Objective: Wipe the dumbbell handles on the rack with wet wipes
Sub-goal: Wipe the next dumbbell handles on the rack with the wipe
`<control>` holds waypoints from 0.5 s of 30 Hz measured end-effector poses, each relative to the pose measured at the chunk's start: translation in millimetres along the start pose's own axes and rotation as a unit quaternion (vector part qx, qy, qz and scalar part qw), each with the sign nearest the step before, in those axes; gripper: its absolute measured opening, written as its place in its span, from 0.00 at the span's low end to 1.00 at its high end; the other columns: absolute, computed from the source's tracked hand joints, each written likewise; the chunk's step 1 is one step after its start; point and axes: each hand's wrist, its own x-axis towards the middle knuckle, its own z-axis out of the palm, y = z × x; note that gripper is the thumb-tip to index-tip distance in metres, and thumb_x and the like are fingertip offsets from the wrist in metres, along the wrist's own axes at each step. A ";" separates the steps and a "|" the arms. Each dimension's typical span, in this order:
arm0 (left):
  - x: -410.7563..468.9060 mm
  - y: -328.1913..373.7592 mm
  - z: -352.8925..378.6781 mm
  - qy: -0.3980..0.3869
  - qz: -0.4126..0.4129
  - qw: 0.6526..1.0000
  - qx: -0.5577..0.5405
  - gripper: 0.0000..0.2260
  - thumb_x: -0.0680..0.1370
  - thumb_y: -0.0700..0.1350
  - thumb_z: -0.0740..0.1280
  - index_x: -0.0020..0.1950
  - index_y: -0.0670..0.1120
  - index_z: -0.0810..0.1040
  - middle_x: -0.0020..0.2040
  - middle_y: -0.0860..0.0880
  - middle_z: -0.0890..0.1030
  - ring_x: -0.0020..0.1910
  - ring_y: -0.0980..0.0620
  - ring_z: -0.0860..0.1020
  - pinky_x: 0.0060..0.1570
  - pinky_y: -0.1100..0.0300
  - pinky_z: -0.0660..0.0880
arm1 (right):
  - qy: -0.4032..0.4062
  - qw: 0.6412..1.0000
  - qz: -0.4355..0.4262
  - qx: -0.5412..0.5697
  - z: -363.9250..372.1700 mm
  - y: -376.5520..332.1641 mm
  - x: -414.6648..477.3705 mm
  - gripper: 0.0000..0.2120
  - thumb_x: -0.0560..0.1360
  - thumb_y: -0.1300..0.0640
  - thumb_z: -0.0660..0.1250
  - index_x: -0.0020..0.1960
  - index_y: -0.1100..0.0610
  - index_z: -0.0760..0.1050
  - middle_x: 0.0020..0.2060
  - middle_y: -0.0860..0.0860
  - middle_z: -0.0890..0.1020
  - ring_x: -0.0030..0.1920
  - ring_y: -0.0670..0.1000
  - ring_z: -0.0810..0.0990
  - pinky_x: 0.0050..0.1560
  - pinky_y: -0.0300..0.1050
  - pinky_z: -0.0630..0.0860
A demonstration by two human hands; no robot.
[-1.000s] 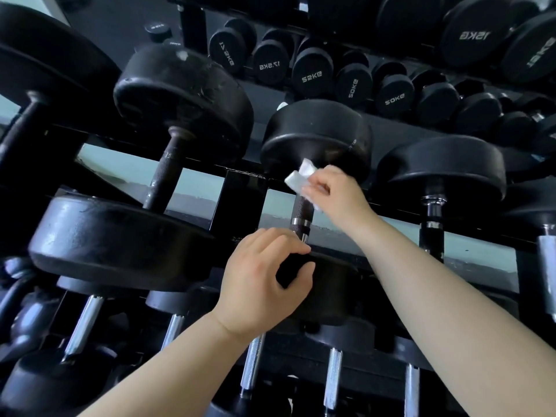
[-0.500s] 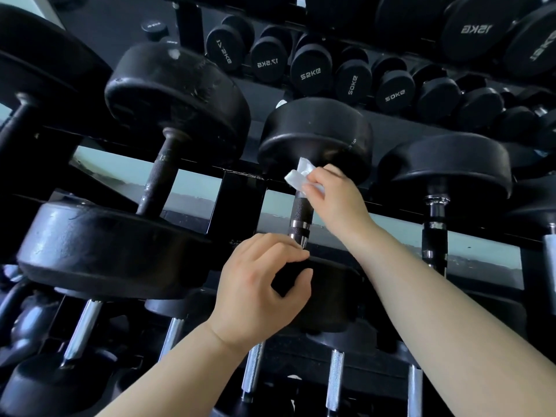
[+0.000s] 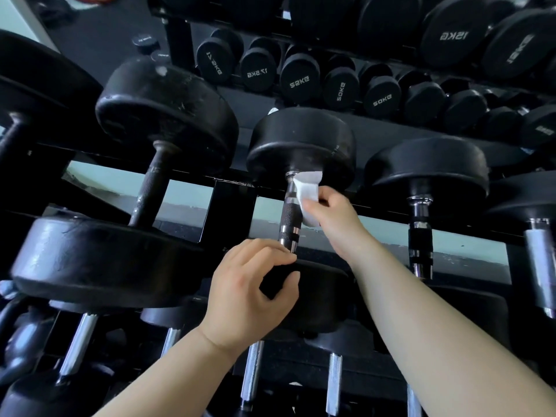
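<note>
A black dumbbell point(image 3: 301, 139) lies on the rack point(image 3: 234, 191) in the middle of the view, its knurled handle point(image 3: 289, 218) running between two round heads. My right hand point(image 3: 334, 218) pinches a white wet wipe point(image 3: 308, 191) against the right side of the handle, near the far head. My left hand point(image 3: 252, 290) grips the rim of the near head point(image 3: 319, 296), fingers curled over the top and thumb below. The handle's near end is partly hidden behind my left fingers.
More black dumbbells lie to the left point(image 3: 156, 188) and right point(image 3: 421, 212) on the same shelf. Chrome-handled dumbbells point(image 3: 252, 371) fill the shelf below. A mirror behind shows rows of smaller dumbbells point(image 3: 301, 76).
The wipe now lies flatter along the handle's right side and hangs lower, where before it stuck up from my right fingers. My left hand keeps its grip on the near head.
</note>
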 end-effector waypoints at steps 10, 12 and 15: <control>0.2 1.5 -0.5 -0.003 0.005 1.000 0.016 0.06 0.69 0.45 0.64 0.43 0.46 0.78 0.40 0.50 0.81 0.42 0.57 0.75 0.42 0.63 0.73 | -0.130 0.977 0.048 -0.163 -6.7 4.1 -17.1 0.06 0.70 0.65 0.64 0.37 0.56 0.71 0.32 0.49 0.71 0.34 0.47 0.69 0.34 0.39 0.66; -0.2 0.8 -0.3 0.001 0.008 1.000 0.014 0.06 0.69 0.45 0.64 0.43 0.46 0.78 0.40 0.50 0.81 0.41 0.57 0.75 0.42 0.63 0.73 | -0.061 0.996 0.025 -0.066 -5.9 -2.9 -6.5 0.06 0.72 0.66 0.63 0.43 0.56 0.74 0.35 0.47 0.74 0.36 0.45 0.72 0.35 0.36 0.69; -1.3 0.6 -0.2 0.007 0.010 1.000 0.005 0.05 0.69 0.44 0.64 0.44 0.48 0.75 0.40 0.51 0.80 0.41 0.58 0.75 0.42 0.63 0.73 | -0.029 0.999 0.016 0.018 -2.6 -4.1 2.0 0.10 0.74 0.65 0.61 0.51 0.54 0.73 0.39 0.46 0.76 0.40 0.44 0.75 0.36 0.31 0.73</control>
